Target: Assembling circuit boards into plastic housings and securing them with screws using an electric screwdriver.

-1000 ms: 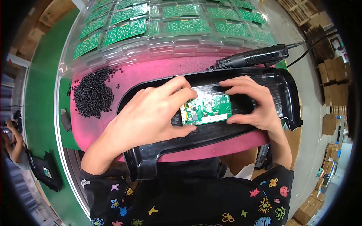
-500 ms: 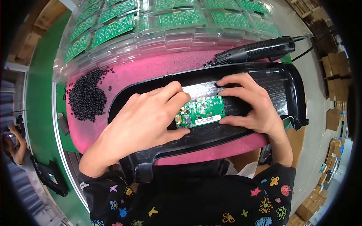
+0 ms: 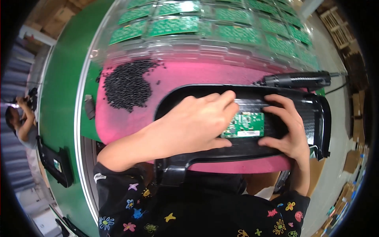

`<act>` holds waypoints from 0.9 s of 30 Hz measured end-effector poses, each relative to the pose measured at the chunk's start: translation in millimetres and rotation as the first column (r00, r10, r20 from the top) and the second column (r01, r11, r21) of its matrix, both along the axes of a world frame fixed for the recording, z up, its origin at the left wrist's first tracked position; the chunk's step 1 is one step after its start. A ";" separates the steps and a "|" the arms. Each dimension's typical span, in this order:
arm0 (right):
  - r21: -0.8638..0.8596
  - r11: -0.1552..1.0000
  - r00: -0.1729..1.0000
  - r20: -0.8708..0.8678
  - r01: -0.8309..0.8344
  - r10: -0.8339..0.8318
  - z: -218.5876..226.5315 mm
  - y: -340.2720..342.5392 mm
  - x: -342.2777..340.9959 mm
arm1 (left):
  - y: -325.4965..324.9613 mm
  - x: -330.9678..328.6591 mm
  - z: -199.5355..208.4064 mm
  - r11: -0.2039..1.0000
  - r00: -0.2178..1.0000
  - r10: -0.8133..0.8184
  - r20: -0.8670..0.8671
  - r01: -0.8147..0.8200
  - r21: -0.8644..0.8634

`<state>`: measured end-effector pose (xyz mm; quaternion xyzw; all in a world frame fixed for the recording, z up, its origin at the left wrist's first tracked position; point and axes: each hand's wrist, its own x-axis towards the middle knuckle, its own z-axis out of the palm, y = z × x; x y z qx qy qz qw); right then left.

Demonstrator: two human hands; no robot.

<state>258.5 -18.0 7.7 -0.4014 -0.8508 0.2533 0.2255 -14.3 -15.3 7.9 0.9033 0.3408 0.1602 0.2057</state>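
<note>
A green circuit board (image 3: 249, 127) with a white label strip lies inside a long black plastic housing (image 3: 205, 155). My left hand (image 3: 197, 122) covers the board's left end. Its bent fingers are at the upper edge and its thumb at the lower edge, closed about that end; the exact contact is hidden under the hand. At the right end, my right hand (image 3: 291, 128) is open, fingers and thumb spread wide. Its thumb tip is close to the lower right corner of the board, and the fingertips reach over the housing floor above it.
The housing rests on a pink mat (image 3: 118, 128). Many small black screws (image 3: 126, 85) are heaped at the mat's left. A black electric screwdriver (image 3: 298, 80) lies behind the housing. Clear trays (image 3: 177, 49) of green boards stand at the back. Another person (image 3: 25, 122) is at far left.
The whole view has swung, so mat, housing and hands appear farther right. Both hands keep nearly the same places around the circuit board.
</note>
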 end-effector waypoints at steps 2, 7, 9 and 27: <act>0.125 0.986 0.990 0.068 0.111 -0.120 14.4 -8.9 1.8 | 1.4 -8.7 0.4 0.999 0.995 0.017 0.101 -0.020 0.035; 0.668 0.583 0.655 0.186 0.463 -0.733 28.4 4.3 42.9 | 29.4 -54.2 14.0 0.874 0.884 0.359 0.300 -0.431 0.225; 0.496 0.734 0.758 0.207 0.464 -0.618 43.4 18.0 76.3 | 33.8 -76.1 13.2 0.807 0.821 0.570 -0.003 -0.560 0.190; -0.460 0.886 0.451 -0.782 0.050 -0.432 42.7 56.8 -69.8 | 44.4 -73.8 -0.5 0.892 0.902 0.380 0.206 -0.416 0.176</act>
